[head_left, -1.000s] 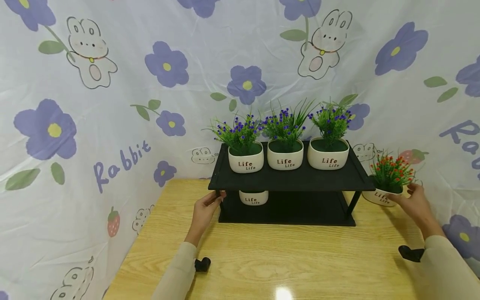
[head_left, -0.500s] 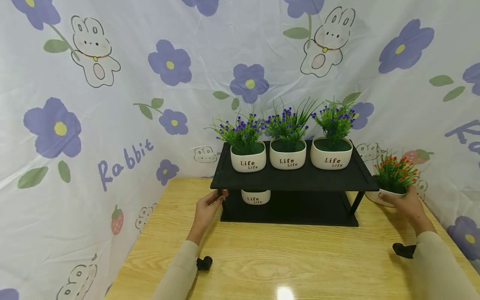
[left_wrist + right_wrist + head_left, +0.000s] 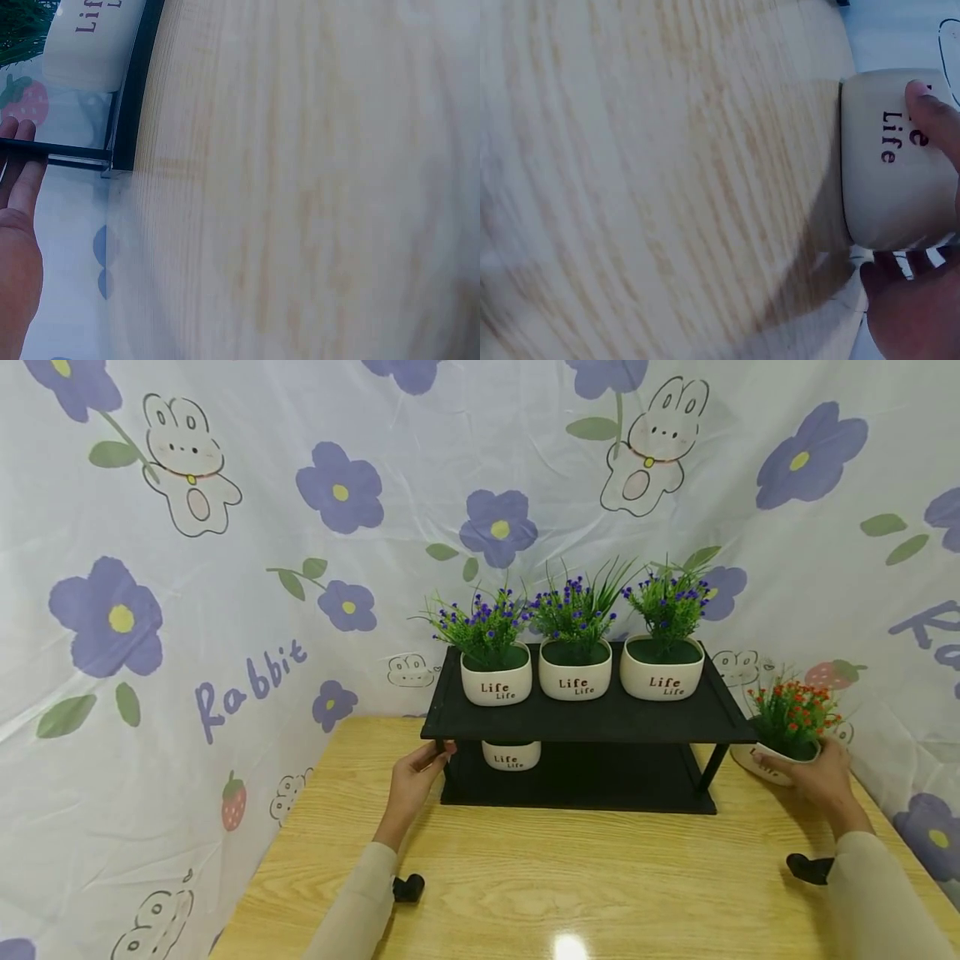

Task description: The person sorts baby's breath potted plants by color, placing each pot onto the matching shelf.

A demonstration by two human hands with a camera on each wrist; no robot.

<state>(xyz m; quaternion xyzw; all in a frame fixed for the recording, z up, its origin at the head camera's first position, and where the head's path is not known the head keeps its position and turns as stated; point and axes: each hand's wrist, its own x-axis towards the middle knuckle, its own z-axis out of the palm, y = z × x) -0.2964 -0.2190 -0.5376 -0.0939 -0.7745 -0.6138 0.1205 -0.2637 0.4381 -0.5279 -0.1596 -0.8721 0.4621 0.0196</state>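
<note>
My right hand (image 3: 823, 777) grips a white oval flowerpot (image 3: 900, 172) marked "Life", planted with orange-red artificial flowers (image 3: 798, 710). Its thumb lies across the front lettering, while the other fingers are at the pot's side, partly hidden. This pot is just right of a black two-tier shelf (image 3: 585, 724) and looks slightly tilted in the head view. At the shelf's left end, my left hand (image 3: 414, 777) holds the post (image 3: 75, 153) under the upper board, fingers behind it. Three white pots with purple flowers, such as the middle pot (image 3: 575, 672), line the upper tier.
Another white pot (image 3: 512, 755) stands at the left of the lower tier, its top hidden by the upper board. The shelf stands on a wood-grain table (image 3: 562, 877) near a printed cloth backdrop (image 3: 247, 568). Black wrist mounts (image 3: 808, 868) stick out from both sleeves.
The right hand has shifted slightly left, and its thumb now covers part of the lettering. The orange-red flowerpot has turned and tilted a little. The left hand stays on the post.
</note>
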